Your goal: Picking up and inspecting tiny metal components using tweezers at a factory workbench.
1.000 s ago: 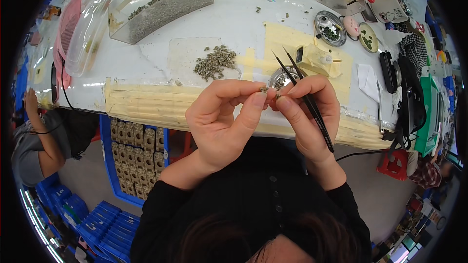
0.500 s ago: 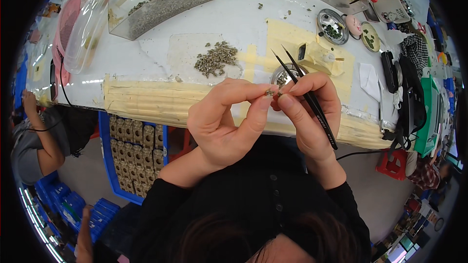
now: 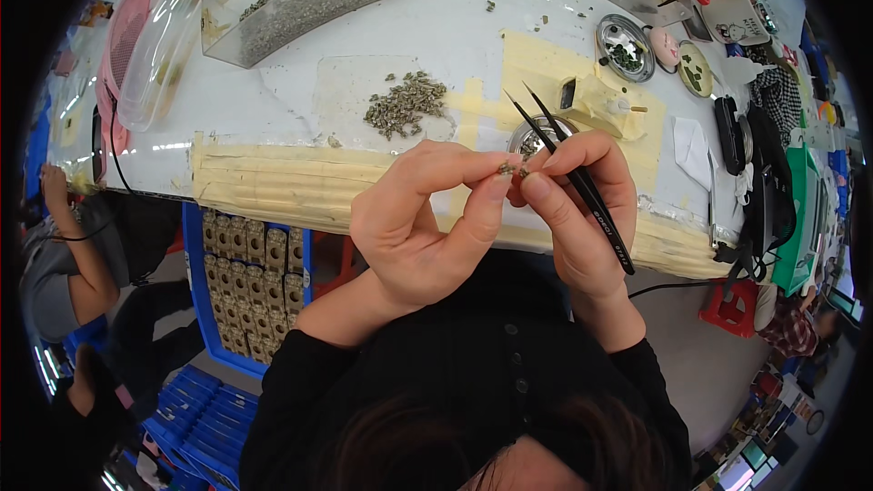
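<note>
Above the table's front edge, my left hand (image 3: 427,218) pinches a small metal part (image 3: 506,168) between thumb and forefinger. My right hand (image 3: 587,209) is closed right beside it. Its thumb and forefinger grip another tiny metal piece (image 3: 524,173), and black tweezers (image 3: 596,209) lie across its palm with the tips pointing up and away. Whether the two pieces touch, I cannot tell. Beyond my left hand, a pile of similar small metal parts (image 3: 406,105) lies on a clear sheet. Partly hidden behind my right hand is a round metal dish (image 3: 527,136).
A clear bin (image 3: 318,14) of small parts stands far left. A yellow-taped block (image 3: 596,109) is beyond my right hand, near a metal dish (image 3: 626,47) with green pieces. Below the table's left, a blue crate (image 3: 195,273) holds metal blocks. A person's arm (image 3: 86,245) is far left.
My hands keep almost the same pinch, with only a slight shift of the fingers and tweezers. The view has moved a little. At lower left, the other people's arms and legs have shifted.
</note>
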A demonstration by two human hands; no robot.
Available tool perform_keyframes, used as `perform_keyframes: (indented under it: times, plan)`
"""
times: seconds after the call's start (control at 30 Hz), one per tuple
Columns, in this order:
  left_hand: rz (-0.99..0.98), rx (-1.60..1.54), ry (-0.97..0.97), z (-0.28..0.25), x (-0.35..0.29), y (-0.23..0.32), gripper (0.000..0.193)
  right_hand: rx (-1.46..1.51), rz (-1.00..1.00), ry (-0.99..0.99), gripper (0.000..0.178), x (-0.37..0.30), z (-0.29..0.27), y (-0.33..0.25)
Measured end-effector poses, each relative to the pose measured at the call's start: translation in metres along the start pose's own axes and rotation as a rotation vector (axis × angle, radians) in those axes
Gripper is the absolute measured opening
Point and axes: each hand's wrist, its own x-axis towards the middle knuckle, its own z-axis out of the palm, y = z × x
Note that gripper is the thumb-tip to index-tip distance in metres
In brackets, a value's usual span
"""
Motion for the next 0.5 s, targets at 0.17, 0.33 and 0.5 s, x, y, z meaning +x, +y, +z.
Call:
perform_keyframes:
  times: [0.17, 0.33, 0.5]
  plan:
    - [0.036, 0.014, -0.003, -0.0008, 0.0007, -0.002, 0.021, 0.018, 0.011, 0.001, 0.016, -0.0001, -0.0002, 0.0006]
    - [0.072, 0.074, -0.017, -0.0023, 0.0004, -0.0044, 0.021, 0.029, 0.022, -0.013, 0.017, -0.0004, -0.0005, 0.0009]
    - [0.037, 0.059, -0.012, -0.002, -0.0006, -0.0044, 0.02, 0.047, 0.009, -0.037, 0.017, -0.0005, 0.0008, 0.0002]
